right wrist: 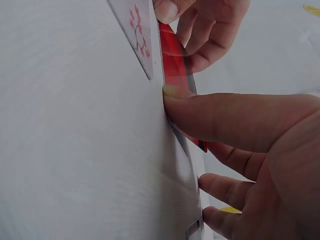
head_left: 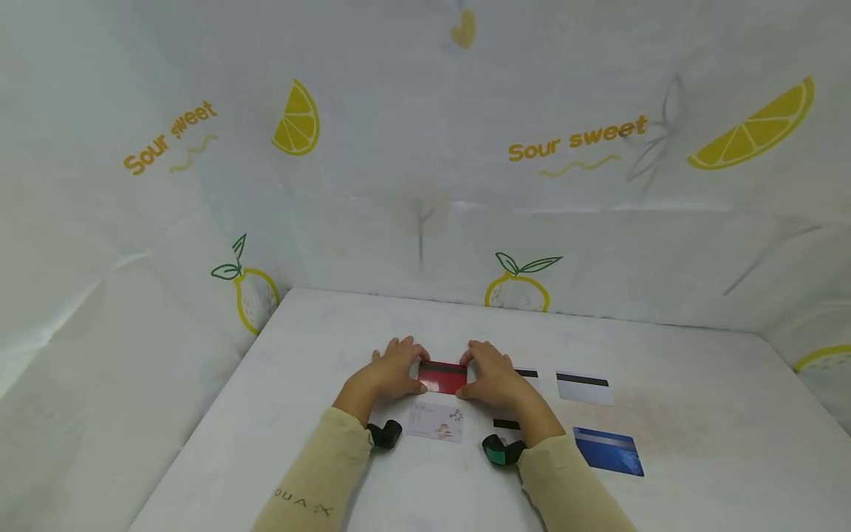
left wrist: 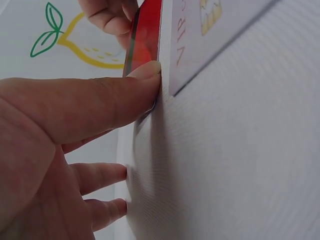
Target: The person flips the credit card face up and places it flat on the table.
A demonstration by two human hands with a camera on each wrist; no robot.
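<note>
A red card (head_left: pixel 442 377) with a dark stripe along its far side lies between both hands. My left hand (head_left: pixel 392 369) pinches its left end, the thumb (left wrist: pixel 142 77) on the near corner and a finger at the far side. The right hand (head_left: pixel 497 378) pinches the other end the same way. In the right wrist view the red card (right wrist: pixel 176 65) slants, its far edge raised off the table and its near edge close to the surface. Nearer the body, a pale pink VIP card (head_left: pixel 435 423) with a flower print lies flat, touched by neither hand.
Right of the hands lie a white card with a black stripe (head_left: pixel 585 388) and a blue card (head_left: pixel 608 451). Two more striped cards, one far (head_left: pixel 529 374) and one near (head_left: pixel 507 424), are partly hidden by my right hand and forearm. A lemon-print sheet (head_left: pixel 399 148) hangs behind the white table (head_left: pixel 332 332).
</note>
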